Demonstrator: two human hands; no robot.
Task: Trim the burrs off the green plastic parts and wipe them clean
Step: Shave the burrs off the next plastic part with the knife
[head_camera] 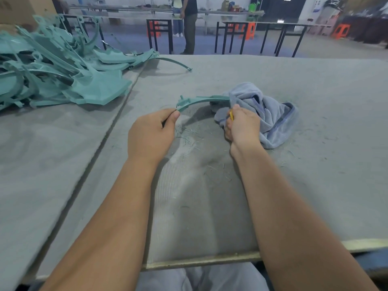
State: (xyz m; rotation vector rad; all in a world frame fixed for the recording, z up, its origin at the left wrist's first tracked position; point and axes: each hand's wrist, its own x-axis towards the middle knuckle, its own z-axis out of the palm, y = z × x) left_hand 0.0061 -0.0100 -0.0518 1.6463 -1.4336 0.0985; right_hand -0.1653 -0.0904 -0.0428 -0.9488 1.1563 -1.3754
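Note:
A curved green plastic strip (201,100) arches above the grey felt table (315,97). My left hand (153,133) pinches its near-left end between thumb and forefinger. Its other end runs into a crumpled blue-grey cloth (264,114). My right hand (241,127) grips a fold of that cloth around the strip, and a small yellow tool (231,115) shows between its fingers. Thin green shavings (189,139) lie on the felt between my hands.
A big heap of green plastic parts (56,70) fills the table's far left; one long thin arc (176,63) sticks out toward the middle. A seam (109,131) runs between two table sections. Beyond stand black-framed tables, orange stools (247,30) and people.

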